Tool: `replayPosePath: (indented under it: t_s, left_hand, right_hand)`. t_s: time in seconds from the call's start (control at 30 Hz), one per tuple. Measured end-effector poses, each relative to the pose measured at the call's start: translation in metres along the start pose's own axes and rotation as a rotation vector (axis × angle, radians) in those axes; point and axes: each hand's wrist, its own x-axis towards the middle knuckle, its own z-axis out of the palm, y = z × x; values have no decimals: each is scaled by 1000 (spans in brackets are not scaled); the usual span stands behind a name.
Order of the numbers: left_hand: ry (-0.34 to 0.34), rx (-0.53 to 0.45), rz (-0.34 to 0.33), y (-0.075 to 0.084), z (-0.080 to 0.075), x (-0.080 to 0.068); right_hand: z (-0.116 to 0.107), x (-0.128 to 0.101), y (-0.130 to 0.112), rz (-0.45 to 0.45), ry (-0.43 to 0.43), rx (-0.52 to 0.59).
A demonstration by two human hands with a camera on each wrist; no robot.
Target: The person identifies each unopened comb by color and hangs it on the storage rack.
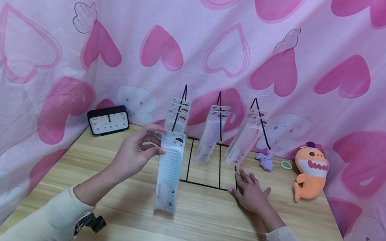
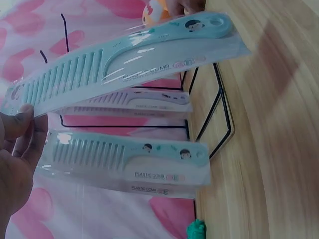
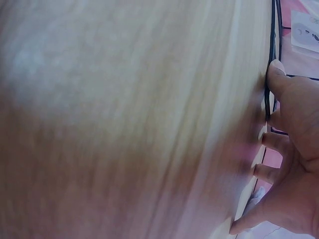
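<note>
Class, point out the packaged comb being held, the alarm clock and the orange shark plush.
packaged comb [image 1: 169,171], head view, middle of packet.
alarm clock [image 1: 108,120], head view, dial face.
orange shark plush [image 1: 309,168], head view, its body.

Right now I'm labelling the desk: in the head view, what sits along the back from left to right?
Clock → wire rack of packaged combs → purple toy → green ring → orange shark plush.

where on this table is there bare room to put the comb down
Bare wood lies along the near table edge between both sleeves, and left of the left hand below the clock. It is crowded around the wire rack, where the right hand presses, and by the plush shark.
</note>
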Motion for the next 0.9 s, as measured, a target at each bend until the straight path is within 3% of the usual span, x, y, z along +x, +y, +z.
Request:
replayPosePath:
  t_s: [0.57,0.9]
  left_hand:
    - [41,-1,32,-7,-3,5]
    - [68,58,84,-20,-2,18]
  right_hand:
    - [2,-1,0,-2,-1,3]
    - [-1,0,-1,-1,4,-2]
